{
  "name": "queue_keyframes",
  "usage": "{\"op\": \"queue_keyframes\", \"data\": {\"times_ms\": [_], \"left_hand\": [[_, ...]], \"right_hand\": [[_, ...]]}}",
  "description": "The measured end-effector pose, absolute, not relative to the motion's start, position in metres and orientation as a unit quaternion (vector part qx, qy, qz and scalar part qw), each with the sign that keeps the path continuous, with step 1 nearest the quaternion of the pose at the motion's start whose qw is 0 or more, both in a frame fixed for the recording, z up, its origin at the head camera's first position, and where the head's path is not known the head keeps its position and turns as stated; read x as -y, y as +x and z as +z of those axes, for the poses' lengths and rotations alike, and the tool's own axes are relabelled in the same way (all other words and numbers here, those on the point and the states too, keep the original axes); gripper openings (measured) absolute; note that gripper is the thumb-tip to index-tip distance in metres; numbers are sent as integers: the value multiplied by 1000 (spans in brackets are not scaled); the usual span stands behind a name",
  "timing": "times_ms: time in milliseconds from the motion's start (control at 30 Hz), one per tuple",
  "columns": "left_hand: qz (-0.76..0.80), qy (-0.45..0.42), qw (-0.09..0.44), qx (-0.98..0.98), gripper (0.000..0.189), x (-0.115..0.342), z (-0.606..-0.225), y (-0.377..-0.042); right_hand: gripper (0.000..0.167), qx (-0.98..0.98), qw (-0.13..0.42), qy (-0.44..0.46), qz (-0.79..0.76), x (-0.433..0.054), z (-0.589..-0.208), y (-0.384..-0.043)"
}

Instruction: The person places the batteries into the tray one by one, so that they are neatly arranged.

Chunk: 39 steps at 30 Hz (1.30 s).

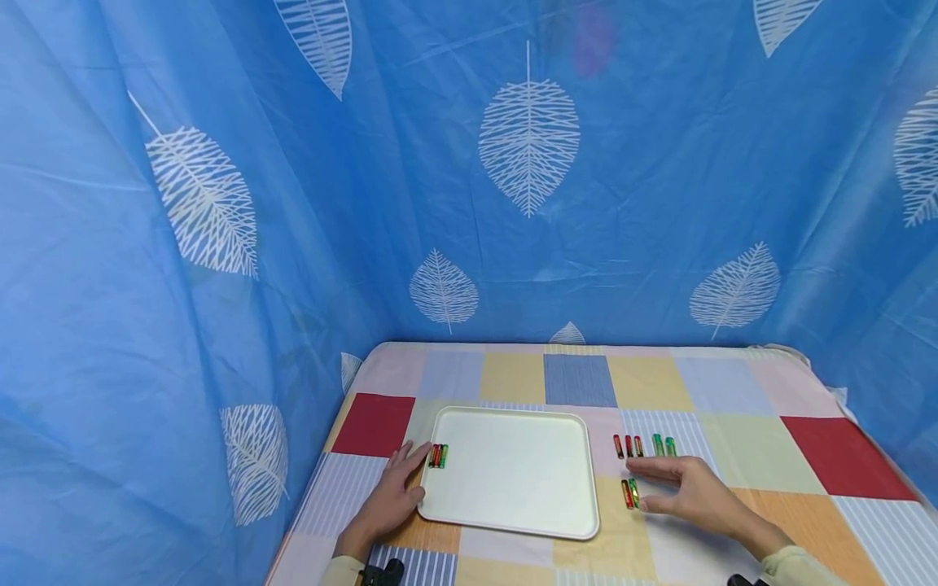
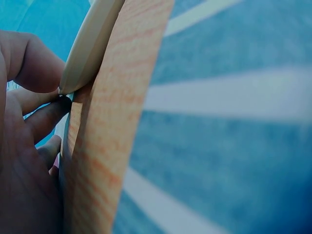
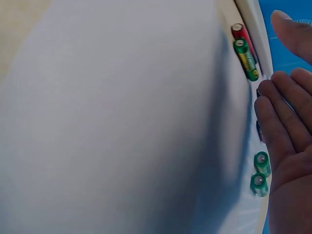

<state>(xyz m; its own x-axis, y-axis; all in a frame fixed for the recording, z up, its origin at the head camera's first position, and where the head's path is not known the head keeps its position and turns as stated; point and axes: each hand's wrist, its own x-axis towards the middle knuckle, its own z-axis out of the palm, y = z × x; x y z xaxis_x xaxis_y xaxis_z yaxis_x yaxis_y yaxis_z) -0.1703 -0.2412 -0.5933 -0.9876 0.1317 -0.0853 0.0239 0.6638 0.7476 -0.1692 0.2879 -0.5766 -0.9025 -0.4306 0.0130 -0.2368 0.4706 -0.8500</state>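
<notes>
My left hand (image 1: 393,492) rests at the left edge of a cream tray (image 1: 513,480), thumb and a fingertip touching its rim. In the left wrist view the thumb (image 2: 39,66) lies against the tray rim (image 2: 90,48). Inside the tray, near those fingers, red and green batteries (image 1: 438,456) lie side by side. Over the cloth right of the tray, my right hand (image 1: 692,492) hovers with thumb and fingers apart, holding nothing. Nearest to it are a red battery (image 1: 627,494) and a green battery (image 1: 634,492). In the right wrist view its fingers (image 3: 278,126) look extended.
Behind the right hand lie three red batteries (image 1: 628,446) and two green batteries (image 1: 664,445). A patchwork cloth (image 1: 506,378) covers the table. Blue curtains (image 1: 630,203) with white leaf prints hang behind and at both sides.
</notes>
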Motion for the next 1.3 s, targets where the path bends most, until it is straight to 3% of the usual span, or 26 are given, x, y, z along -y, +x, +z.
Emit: {"op": "queue_keyframes", "data": {"times_ms": [333, 1033, 1300], "left_hand": [[406, 31, 71, -910, 82, 241, -594, -170], [407, 32, 64, -911, 82, 241, -595, -171], [405, 37, 67, -911, 83, 242, -597, -172]], "right_hand": [[64, -872, 99, -178, -444, -283, -584, -166], [49, -920, -39, -208, -330, -271, -589, -156], [48, -934, -26, -185, -304, -271, -587, -158]]}}
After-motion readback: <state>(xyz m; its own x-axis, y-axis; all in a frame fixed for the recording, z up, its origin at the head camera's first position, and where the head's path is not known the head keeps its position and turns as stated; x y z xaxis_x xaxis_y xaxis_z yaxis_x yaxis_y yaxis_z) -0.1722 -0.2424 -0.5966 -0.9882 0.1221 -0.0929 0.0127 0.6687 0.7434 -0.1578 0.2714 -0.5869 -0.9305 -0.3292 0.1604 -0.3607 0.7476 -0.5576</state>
